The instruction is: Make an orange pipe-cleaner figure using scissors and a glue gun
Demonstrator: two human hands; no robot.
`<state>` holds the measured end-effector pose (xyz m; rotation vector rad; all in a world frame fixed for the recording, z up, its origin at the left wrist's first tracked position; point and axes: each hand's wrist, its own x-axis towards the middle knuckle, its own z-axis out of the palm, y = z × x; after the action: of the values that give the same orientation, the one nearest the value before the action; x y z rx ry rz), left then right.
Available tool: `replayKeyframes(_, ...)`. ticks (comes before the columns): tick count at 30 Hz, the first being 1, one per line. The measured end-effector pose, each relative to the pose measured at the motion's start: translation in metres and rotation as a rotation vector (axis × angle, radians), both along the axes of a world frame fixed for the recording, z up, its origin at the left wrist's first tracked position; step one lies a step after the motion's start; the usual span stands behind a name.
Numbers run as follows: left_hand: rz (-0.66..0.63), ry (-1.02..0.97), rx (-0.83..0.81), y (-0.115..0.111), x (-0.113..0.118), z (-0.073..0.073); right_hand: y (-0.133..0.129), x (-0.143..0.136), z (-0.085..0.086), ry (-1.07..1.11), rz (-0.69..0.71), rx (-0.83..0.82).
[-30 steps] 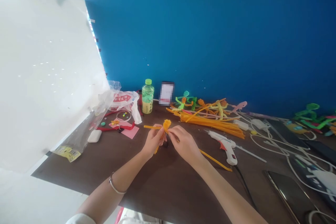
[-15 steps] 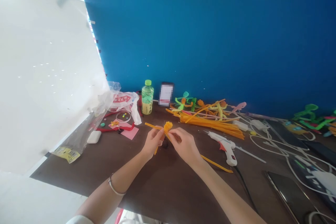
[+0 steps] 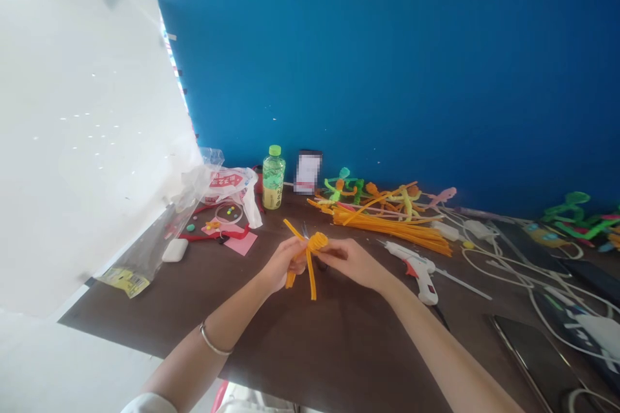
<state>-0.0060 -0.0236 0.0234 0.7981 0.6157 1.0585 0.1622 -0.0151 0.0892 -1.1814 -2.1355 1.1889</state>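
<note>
Above the brown table, my left hand [image 3: 285, 263] is closed on an orange pipe-cleaner figure [image 3: 318, 242] with a coiled round head. One of its strips sticks up to the left, and another hangs down between my hands. The fingertips of my right hand [image 3: 349, 261] pinch the right side of the coil. Behind my hands a dark-handled metal tool, perhaps scissors, lies partly hidden on the table. A bundle of orange pipe cleaners [image 3: 397, 230] rests behind and to the right.
A white glue gun [image 3: 417, 268] lies right of my hands, with cables and a dark phone [image 3: 537, 361] beyond. At the back stand a green-capped bottle [image 3: 274, 179] and a propped phone [image 3: 308, 172]. Plastic bags and a white case [image 3: 175, 250] are at left.
The coil has turned and shifted slightly right. The long strip that reached out under my right forearm now hangs down between my hands. My right hand has moved a little to the right.
</note>
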Motion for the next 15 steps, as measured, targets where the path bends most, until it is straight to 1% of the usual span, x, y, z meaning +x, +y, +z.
replayKeyframes(4, -0.13, 0.067, 0.08, -0.004, 0.0, -0.001, 0.017, 0.015, 0.006, -0.177, 0.167, -0.078)
replayKeyframes(7, -0.177, 0.165, 0.171, -0.006, 0.001, -0.001, 0.031, 0.018, 0.011, -0.315, 0.256, -0.062)
replayKeyframes(11, -0.141, 0.354, 0.339, -0.007, 0.002, -0.002, 0.041, 0.011, 0.023, -0.431, 0.304, 0.003)
replayKeyframes(15, -0.064, 0.547, 0.491, -0.008, 0.003, -0.001, 0.041, -0.006, 0.035, -0.608, 0.261, 0.061)
